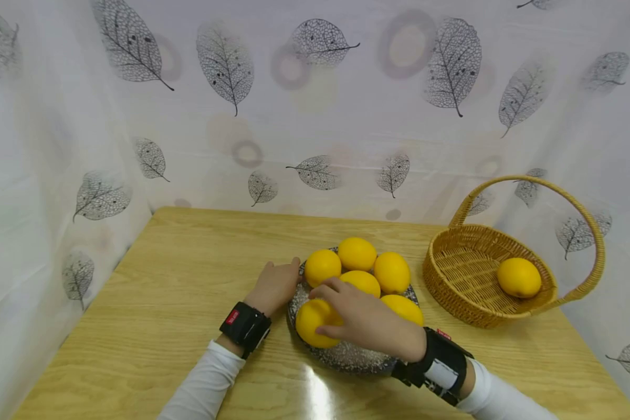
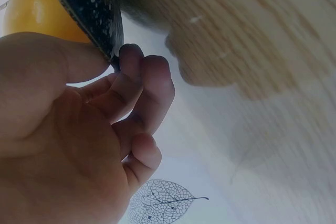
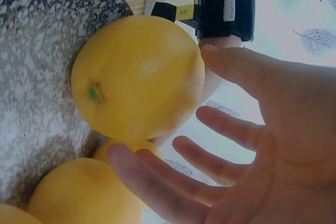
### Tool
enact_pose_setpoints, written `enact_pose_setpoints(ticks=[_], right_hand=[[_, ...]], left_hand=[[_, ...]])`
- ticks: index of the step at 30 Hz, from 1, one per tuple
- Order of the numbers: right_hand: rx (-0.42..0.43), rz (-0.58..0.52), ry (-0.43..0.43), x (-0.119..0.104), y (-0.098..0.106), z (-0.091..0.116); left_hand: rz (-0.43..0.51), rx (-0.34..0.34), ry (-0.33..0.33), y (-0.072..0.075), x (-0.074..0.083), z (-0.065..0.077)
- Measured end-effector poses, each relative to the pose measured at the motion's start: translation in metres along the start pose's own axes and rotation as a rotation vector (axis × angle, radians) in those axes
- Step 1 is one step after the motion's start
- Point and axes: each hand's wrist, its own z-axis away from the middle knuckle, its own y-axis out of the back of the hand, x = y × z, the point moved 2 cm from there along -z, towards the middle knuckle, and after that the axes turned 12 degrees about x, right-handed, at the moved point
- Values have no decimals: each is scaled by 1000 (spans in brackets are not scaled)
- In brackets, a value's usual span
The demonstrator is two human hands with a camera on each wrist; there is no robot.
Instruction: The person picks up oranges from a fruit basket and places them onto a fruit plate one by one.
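Note:
A dark speckled plate on the table carries several yellow citrus fruits. My left hand pinches its left rim; the left wrist view shows the thumb above and curled fingertips under the plate edge. Over the front-left citrus fruit is my right hand, fingers spread. In the right wrist view, that fruit shows a green stem spot; the thumb tip is right at its side, and whether it touches I cannot tell. The other fingers are not curled round it.
At the right of the wooden table stands a wicker basket with a tall arched handle and one yellow fruit inside. A leaf-patterned curtain hangs behind the table and along its sides.

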Motion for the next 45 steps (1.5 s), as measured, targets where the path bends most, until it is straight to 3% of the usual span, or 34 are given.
enact_pose_setpoints(ticks=[7,17,30,45], right_hand=[[24,-10,-40,6,11,-1],[12,-67,-184,20,24,-6],[53,-78,-177,41,36,-2],[23,-56,-300,80,48,0]], left_hand=[[-3,0,2,1,2,1],[3,5,4,2,0,0],[15,6,0,4,2,2],[10,12,6,2,2,1]])
